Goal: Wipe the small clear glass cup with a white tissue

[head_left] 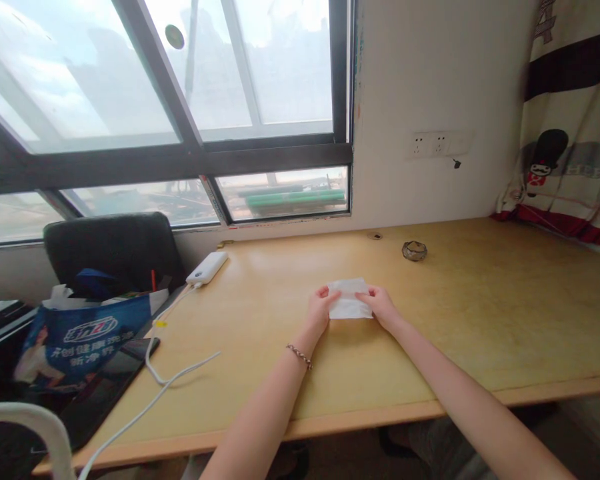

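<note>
A small white tissue (351,301), folded to a rough rectangle, is stretched between my two hands just above the wooden table (260,373). My left hand (321,308) pinches its left edge, thumb on top. On the opposite edge, my right hand (381,307) grips it the same way. The fingers under the tissue are hidden from view. A beaded bracelet (300,357) circles my left wrist.
A glass ashtray (414,251) stands at the back, right of my hands. To the left lie a white power bank (207,268) and a white cable (167,385). A blue bag (87,343) sits by a dark chair (113,243). The table's front edge runs beneath my forearms.
</note>
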Motion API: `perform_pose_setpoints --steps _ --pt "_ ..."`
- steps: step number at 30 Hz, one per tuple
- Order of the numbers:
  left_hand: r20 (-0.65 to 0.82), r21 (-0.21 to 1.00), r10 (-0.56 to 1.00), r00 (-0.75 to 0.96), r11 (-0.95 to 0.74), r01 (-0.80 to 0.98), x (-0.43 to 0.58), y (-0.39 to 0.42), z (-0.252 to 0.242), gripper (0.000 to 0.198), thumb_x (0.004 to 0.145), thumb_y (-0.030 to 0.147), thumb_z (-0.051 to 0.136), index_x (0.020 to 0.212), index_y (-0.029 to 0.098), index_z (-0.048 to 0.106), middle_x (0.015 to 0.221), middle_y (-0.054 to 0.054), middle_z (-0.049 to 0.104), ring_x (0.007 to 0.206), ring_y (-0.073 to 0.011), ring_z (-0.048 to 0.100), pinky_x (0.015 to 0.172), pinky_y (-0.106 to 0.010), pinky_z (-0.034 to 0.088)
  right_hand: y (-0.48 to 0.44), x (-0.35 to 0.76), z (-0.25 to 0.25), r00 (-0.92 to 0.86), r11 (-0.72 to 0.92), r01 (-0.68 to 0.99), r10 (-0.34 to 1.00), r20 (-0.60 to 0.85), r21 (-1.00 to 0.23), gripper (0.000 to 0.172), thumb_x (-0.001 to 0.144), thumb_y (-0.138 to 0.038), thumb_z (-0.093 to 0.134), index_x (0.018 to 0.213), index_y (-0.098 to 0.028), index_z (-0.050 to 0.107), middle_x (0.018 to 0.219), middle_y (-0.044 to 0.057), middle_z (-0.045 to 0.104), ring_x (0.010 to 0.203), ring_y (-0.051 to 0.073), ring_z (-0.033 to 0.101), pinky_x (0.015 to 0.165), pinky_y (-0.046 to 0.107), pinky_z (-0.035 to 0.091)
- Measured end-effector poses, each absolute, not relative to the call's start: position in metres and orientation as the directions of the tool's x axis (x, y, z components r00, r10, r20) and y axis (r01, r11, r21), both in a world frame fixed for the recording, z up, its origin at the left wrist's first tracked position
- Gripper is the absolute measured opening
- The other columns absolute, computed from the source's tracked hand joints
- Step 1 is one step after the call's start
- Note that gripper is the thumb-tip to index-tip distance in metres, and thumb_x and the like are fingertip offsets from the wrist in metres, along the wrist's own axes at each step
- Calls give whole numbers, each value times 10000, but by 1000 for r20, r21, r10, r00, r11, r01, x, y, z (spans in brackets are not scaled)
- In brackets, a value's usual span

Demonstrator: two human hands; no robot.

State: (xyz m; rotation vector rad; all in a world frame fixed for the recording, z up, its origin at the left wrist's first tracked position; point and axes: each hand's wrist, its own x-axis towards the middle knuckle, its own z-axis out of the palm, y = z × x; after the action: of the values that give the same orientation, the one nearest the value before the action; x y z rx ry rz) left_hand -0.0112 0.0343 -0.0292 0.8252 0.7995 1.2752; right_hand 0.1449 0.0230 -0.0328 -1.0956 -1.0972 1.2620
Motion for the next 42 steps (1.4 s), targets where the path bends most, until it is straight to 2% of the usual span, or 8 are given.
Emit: perform_pose_setpoints --steps 7,13,18,25,30,34,37,42 --pt "-53 865 990 -127 -18 -501 -16 42 -31 450 480 238 771 877 117 598 887 -108 642 760 -203 608 694 -299 468 24 143 -35 120 135 -134 986 119 -982 334 573 -365 676 825 -148 647 831 65 678 743 230 619 684 328 473" --pt "-79 848 961 265 204 -488 -13 33 -23 342 587 305 718 855 111 628 879 -121 641 794 -219 601 730 -323 465 19 149 -18 105 184 -245 981 162 -952 353 580 -321 687 900 -186 621 913 41 659 811 220 605 729 322 468" --pt "-17 936 931 364 143 -323 -10 23 -21 335 620 329 682 850 89 640 756 -85 645 651 -177 584 611 -266 443 13 150 -9 -96 -1 -368 995 37 -930 423 513 -292 741 902 -176 622 889 54 664 792 234 607 708 341 474" --pt "22 983 925 380 49 -176 -10 26 -25 232 633 274 623 780 95 634 508 11 521 388 -50 366 351 -160 216 30 166 -24 185 44 -384 982 -31 -922 350 496 -289 739 810 -187 624 806 35 664 709 186 601 628 289 467" --pt "-60 963 937 343 145 -229 -8 28 -26 314 641 351 640 797 78 635 642 -58 612 503 -115 508 433 -189 348 30 168 -17 177 60 -385 984 -10 -921 384 506 -296 741 852 -193 610 818 35 660 712 181 601 612 273 467" --pt "-81 935 956 283 171 -311 -7 27 -27 372 623 411 660 786 76 643 709 -92 643 587 -160 557 542 -237 417 23 162 -10 -27 -37 -427 999 -29 -904 383 618 -423 656 913 -184 608 805 62 665 714 208 613 590 301 475" --pt "-67 925 960 273 162 -342 -8 27 -28 360 623 400 666 789 81 645 727 -91 646 621 -169 564 582 -248 426 21 159 -14 -181 -180 -367 976 -119 -913 339 566 -389 703 796 -149 637 712 71 665 643 214 614 556 305 470" --pt "-31 928 965 261 125 -351 -10 29 -26 324 618 367 662 802 102 640 701 -58 626 585 -140 539 532 -224 396 24 161 -20 -113 -162 -265 984 -136 -951 210 544 -317 701 661 -154 636 592 24 629 472 116 529 421 216 391"
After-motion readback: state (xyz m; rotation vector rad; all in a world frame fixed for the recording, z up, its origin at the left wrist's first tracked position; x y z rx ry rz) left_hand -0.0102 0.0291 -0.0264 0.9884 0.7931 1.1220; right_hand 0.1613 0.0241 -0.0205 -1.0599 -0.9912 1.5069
